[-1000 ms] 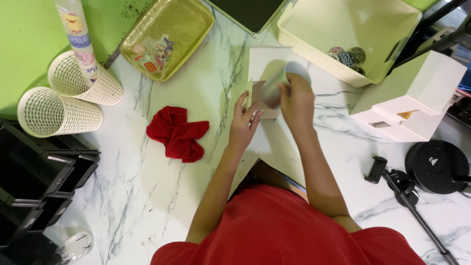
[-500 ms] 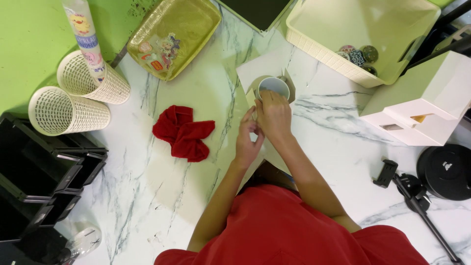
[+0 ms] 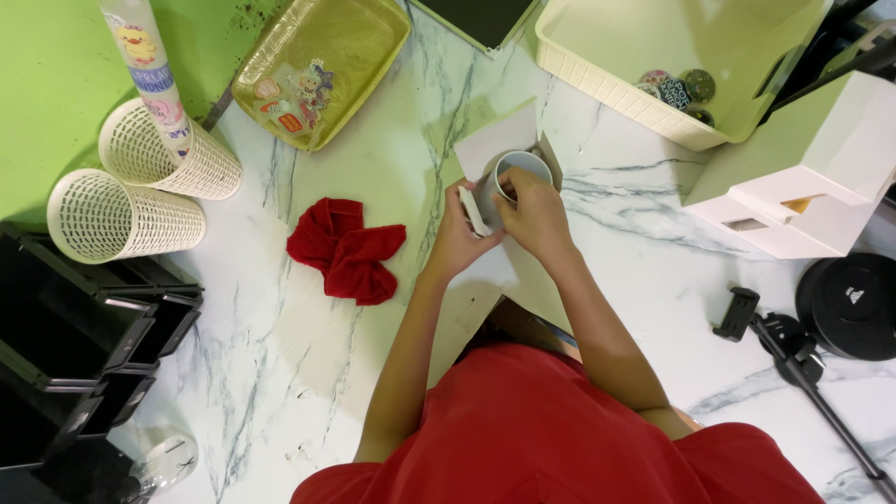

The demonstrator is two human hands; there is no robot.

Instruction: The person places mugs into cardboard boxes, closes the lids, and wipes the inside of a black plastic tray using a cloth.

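Overhead, both hands together at a grey mug [image 3: 515,175], above the white marble counter [image 3: 280,373] near its middle. Left hand [image 3: 457,241] curled around the mug's lower side, fingers closed on it, with a small flat white piece [image 3: 471,211] pressed between that hand and the mug wall. Right hand [image 3: 532,213] cupped over the mug's near rim, fingers bent and gripping; open mouth of the mug tilted up toward the camera. Under and behind the mug, a pale cardboard sheet [image 3: 495,138] with folded flaps, touching the mug's far side; whether the mug rests on it or is lifted clear, impossible to tell.

Left of the hands, a crumpled red cloth [image 3: 347,250] flat on the counter, near but apart from the left wrist. Further left, two cream mesh cups [image 3: 140,191] lying on their sides, just beside each other, next to stacked black trays [image 3: 75,345]. Up top, a yellow-green tray [image 3: 359,37] holding small stickers, and a cream basket [image 3: 607,65] with round badges in one corner. At right, a white box [image 3: 812,177], a black round disc [image 3: 851,303] and a black tripod [image 3: 793,350].
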